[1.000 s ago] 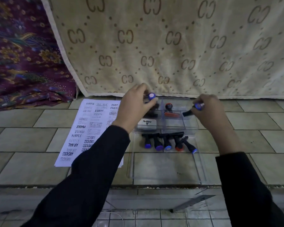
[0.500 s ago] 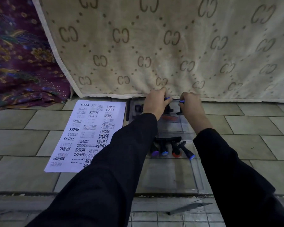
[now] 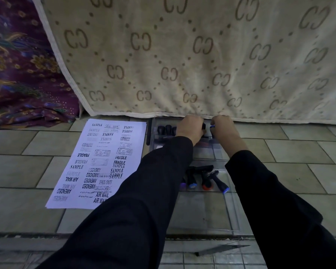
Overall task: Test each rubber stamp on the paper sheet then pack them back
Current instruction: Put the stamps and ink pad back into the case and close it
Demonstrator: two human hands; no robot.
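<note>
A clear plastic organiser box (image 3: pixel 204 210) lies open on the tiled floor. Both arms reach over it to its far row. My left hand (image 3: pixel 190 129) is closed around a black stamp there, most of it hidden by my fingers. My right hand (image 3: pixel 222 129) grips a black stamp with a blue tip just beside it. Black stamps (image 3: pixel 166 130) stand upright in the far row left of my hands. Several stamps with blue and red ends (image 3: pixel 204 179) lie in the middle compartment. The white paper sheet (image 3: pixel 97 162), covered in stamped words, lies left of the box.
A beige patterned blanket (image 3: pixel 182 55) hangs down to the floor right behind the box's far edge. Purple floral fabric (image 3: pixel 21 74) is bunched at the far left. A step edge (image 3: pixel 47 235) crosses the floor near me. The box's near compartment holds nothing.
Both hands moved away from me and closer together, from above the box's middle to its far row against the blanket. Each hand kept its stamp.
</note>
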